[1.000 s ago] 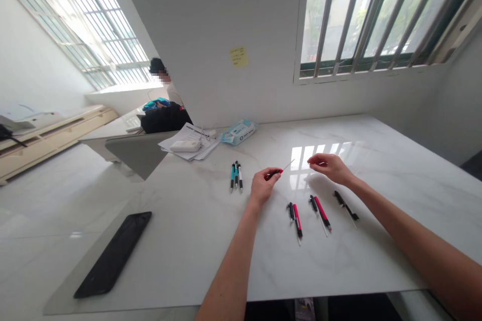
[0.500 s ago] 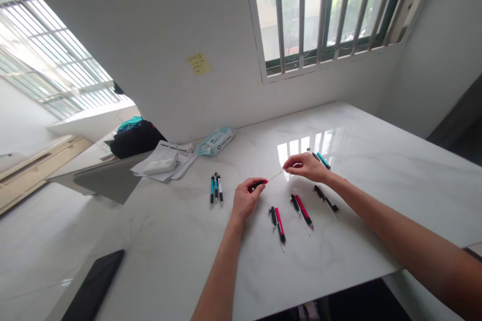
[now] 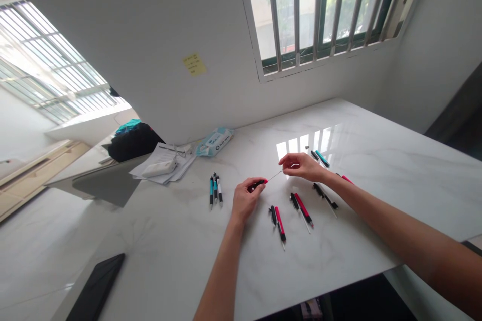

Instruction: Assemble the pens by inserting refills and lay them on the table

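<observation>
Since half a second ago little has shifted: the right hand (image 3: pixel 301 167) has edged slightly left along the thin refill (image 3: pixel 274 175), its fingers (image 3: pixel 286 166) pinched shut on the refill's free end. The left hand (image 3: pixel 245 199) stays curled around the red-and-black pen part (image 3: pixel 258 183), from which the refill juts toward the right hand. Both hover just above the white table (image 3: pixel 339 260), with loose pens (image 3: pixel 279 220) lying near.

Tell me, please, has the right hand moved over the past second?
Yes. The right hand has come in toward the left hand and now pinches the thin refill sticking out of the pen part that hand holds; earlier it hovered clear of it.
</observation>
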Available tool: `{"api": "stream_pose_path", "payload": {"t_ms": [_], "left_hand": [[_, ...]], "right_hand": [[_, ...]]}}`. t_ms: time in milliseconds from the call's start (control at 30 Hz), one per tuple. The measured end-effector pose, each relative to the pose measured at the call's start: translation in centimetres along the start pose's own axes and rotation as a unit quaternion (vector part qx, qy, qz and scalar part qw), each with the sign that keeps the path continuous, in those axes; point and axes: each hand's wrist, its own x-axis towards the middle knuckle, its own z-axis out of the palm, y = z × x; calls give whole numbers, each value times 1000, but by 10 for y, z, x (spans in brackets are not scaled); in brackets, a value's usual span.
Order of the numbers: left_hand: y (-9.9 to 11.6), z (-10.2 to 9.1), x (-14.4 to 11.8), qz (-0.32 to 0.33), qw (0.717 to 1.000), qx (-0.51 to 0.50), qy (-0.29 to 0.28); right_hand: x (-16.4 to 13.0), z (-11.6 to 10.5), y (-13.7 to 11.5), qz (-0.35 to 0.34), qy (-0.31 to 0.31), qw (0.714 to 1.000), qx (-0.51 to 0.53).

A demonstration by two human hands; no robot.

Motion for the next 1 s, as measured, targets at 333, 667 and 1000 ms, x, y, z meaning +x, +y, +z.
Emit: {"api": "stream_pose_path", "payload": {"t_ms": [333,667,1000], "left_hand": [[3,0,-1,7,1000,0,1],[13,9,-5,0,998,-63,-32],[20,16,-8,-13,990,-129,-63]], "right_hand": [[0,1,0,-2,2,1000,-7],[-3,22,-8,-2,-8,999,36],[-9,46,-14,-3,24,1000,-14]]}}
